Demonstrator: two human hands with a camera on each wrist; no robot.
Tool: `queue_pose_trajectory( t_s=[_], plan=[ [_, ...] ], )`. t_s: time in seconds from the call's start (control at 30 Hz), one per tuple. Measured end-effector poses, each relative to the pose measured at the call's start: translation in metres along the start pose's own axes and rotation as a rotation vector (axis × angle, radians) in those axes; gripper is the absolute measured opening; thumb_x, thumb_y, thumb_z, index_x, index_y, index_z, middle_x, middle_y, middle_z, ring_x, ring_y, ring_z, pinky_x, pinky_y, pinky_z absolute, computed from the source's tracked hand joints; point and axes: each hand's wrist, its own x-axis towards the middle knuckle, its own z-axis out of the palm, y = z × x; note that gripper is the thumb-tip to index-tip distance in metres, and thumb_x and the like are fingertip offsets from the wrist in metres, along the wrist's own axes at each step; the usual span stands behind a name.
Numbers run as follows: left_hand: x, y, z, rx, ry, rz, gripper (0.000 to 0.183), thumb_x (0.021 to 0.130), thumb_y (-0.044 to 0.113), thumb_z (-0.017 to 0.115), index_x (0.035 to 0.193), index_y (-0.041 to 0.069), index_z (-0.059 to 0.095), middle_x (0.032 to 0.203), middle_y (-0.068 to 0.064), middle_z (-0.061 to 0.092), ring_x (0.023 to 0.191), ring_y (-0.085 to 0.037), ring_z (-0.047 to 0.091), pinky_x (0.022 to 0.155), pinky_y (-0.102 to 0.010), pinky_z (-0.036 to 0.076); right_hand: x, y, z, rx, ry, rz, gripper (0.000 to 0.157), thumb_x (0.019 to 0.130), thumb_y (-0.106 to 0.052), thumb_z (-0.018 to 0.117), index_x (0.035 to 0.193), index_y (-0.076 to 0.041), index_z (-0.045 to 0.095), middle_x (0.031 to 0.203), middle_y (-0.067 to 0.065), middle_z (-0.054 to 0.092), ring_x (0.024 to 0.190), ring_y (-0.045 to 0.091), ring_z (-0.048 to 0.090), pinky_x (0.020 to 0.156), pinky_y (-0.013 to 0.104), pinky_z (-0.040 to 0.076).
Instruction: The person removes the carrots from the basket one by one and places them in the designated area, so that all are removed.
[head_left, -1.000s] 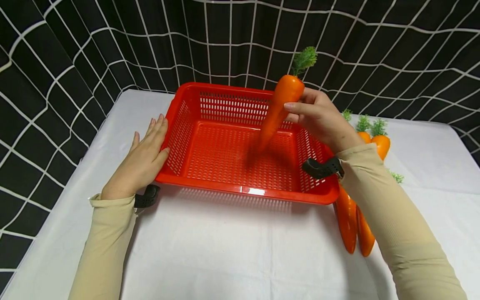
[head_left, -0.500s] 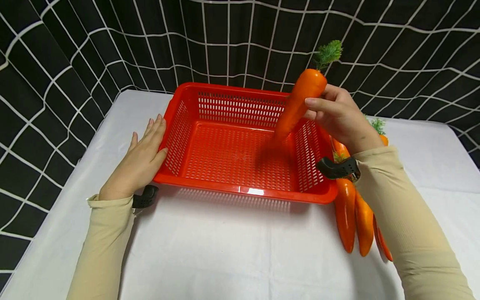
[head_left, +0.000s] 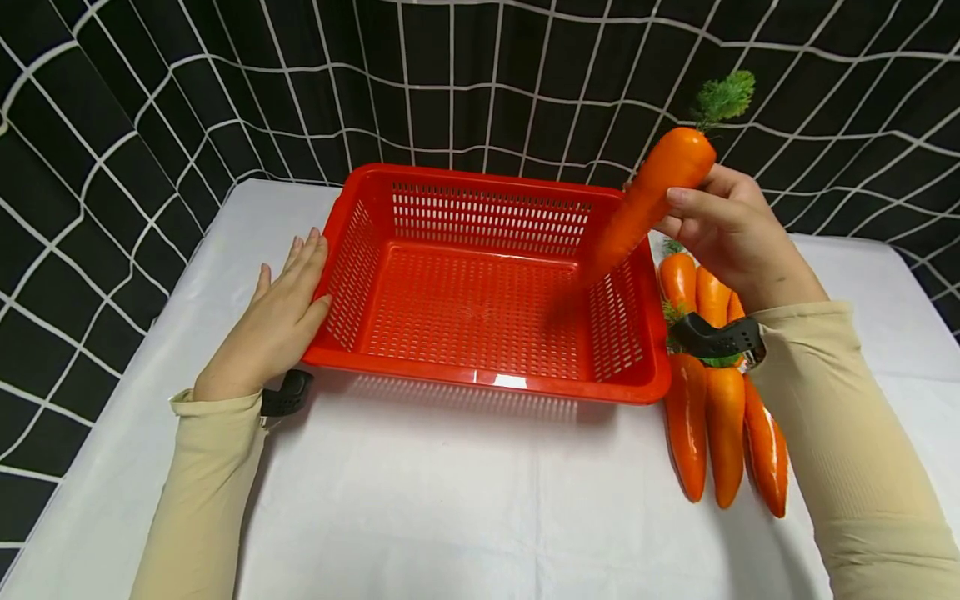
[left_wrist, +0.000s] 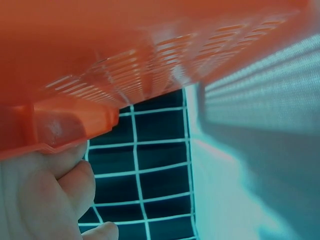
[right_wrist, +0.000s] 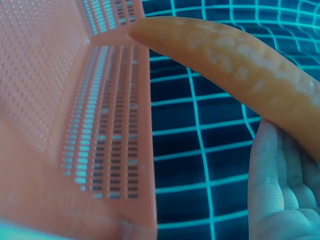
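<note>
My right hand [head_left: 738, 233] pinches an orange carrot [head_left: 652, 196] near its thick end, thumb on the near side. Its green top points up to the right, and its tip slants down over the right side of a red plastic basket [head_left: 487, 379]. In the right wrist view the carrot [right_wrist: 225, 55] crosses above the basket's slotted wall [right_wrist: 107, 125]. Flat against the basket's left rim rests my left hand [head_left: 266, 321], fingers straight. The left wrist view has those fingers [left_wrist: 75, 185] touching the basket's outer edge [left_wrist: 75, 120]. No carrots show inside the basket.
Several more carrots [head_left: 725, 433] lie in two rows right of the basket, partly hidden by my right wrist and its black strap [head_left: 716, 337]. A white cloth [head_left: 420, 492] covers the table. Behind hangs a black curtain [head_left: 427, 83] with a white grid.
My right hand has carried the carrot to the right and slightly up, from over the basket's inside to its right rim. More of the carrots on the table show. My left hand stays put.
</note>
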Motion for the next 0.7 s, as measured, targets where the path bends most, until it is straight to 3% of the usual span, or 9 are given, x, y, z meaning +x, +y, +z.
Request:
queue_pose_trajectory(
  t_s=[0.27, 0.57, 0.7],
  plan=[
    [-0.001, 0.000, -0.002, 0.000, 0.005, 0.001, 0.061, 0.098, 0.018, 0.038, 0.150, 0.001, 0.013, 0.157, -0.008, 0.006, 0.144, -0.022, -0.001, 0.110, -0.052, -0.008, -0.015, -0.014, -0.021, 0.012, 0.068, -0.044, 0.025, 0.091, 0.009, 0.048, 0.114, 0.010, 0.057, 0.104, 0.021, 0.065, 0.097, 0.032, 0.064, 0.082, 0.035, 0.053],
    [-0.001, 0.001, -0.004, 0.002, 0.012, -0.004, 0.061, 0.097, 0.019, 0.038, 0.150, 0.002, 0.013, 0.157, -0.008, 0.007, 0.144, -0.021, 0.000, 0.111, -0.052, -0.007, -0.037, -0.027, -0.054, 0.061, 0.122, -0.117, 0.024, 0.092, 0.010, 0.044, 0.114, 0.014, 0.054, 0.106, 0.027, 0.063, 0.091, 0.035, 0.064, 0.077, 0.036, 0.053],
    [-0.001, 0.000, -0.003, -0.006, 0.016, 0.001, 0.061, 0.098, 0.019, 0.038, 0.150, 0.002, 0.013, 0.157, -0.008, 0.007, 0.144, -0.021, 0.000, 0.111, -0.052, -0.008, -0.050, -0.031, -0.069, 0.032, 0.198, -0.139, 0.026, 0.093, 0.009, 0.046, 0.117, 0.013, 0.054, 0.106, 0.025, 0.064, 0.095, 0.034, 0.064, 0.080, 0.036, 0.053]
  ],
)
